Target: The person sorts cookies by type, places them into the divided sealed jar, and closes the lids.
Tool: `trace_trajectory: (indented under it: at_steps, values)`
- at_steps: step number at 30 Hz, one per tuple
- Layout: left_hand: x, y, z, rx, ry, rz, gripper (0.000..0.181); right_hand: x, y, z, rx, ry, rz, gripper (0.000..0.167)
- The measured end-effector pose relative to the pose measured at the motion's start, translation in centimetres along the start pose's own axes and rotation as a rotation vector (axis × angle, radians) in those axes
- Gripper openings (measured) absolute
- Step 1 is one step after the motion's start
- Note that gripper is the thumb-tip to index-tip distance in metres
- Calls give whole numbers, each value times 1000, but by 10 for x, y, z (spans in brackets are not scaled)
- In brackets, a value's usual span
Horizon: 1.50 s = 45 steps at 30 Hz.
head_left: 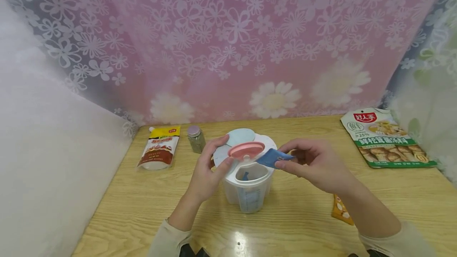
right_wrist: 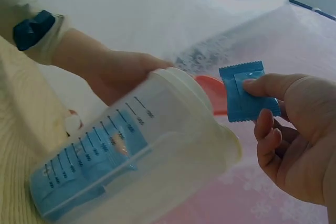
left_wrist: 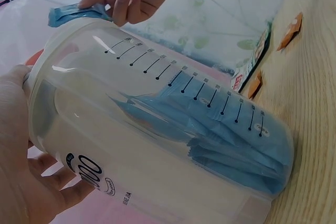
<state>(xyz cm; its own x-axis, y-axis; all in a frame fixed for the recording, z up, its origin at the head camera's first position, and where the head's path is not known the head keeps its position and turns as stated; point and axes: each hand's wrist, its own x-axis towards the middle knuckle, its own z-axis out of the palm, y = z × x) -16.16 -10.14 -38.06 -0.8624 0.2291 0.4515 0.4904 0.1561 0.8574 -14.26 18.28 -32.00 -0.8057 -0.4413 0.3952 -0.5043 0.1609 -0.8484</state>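
Observation:
A clear canister (head_left: 230, 191) with printed scale marks stands on the table, its white lid (head_left: 265, 140) bearing several coloured flaps. The pink flap (head_left: 250, 150) is raised, baring an opening in front of it. Several blue sachets (left_wrist: 231, 140) lie in the lower part of the compartment beneath. My left hand (head_left: 210, 169) grips the canister at its lid, thumb near the pink flap. Between thumb and fingers, my right hand (head_left: 314, 163) pinches one blue sachet (right_wrist: 241, 100) just above the opening's right side.
Back left stand a red and white pouch (head_left: 158, 148) with a yellow top and a small jar (head_left: 196, 140) of dried bits. A mushroom seasoning bag (head_left: 389, 138) lies at the back right. An orange packet (head_left: 342, 211) is near my right forearm.

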Motion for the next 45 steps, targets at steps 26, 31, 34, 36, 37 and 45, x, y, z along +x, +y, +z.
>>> trace_trajectory:
  at_steps: [26, 31, 34, 36, 37, 45]
  values:
    - [5, -2, 5, 9, -23, -27, 49, 3, 16, 20, -38, 141, 130, 17]
    - [4, -3, 2, 30, -32, 7, 49, 6, 28, 30, 90, 156, 167, 26]
    - [1, -2, 0, 34, -60, 0, 49, 7, 31, 36, 168, 124, 200, 30]
    - [-2, -1, -1, 28, -68, -34, 46, 9, 30, 39, 215, 105, 223, 33]
    - [-3, 0, 0, 21, -70, -56, 44, 9, 29, 41, 227, 111, 239, 34]
    - [-4, 7, 2, -46, -64, -145, 40, 10, 18, 48, 232, 193, 365, 32]
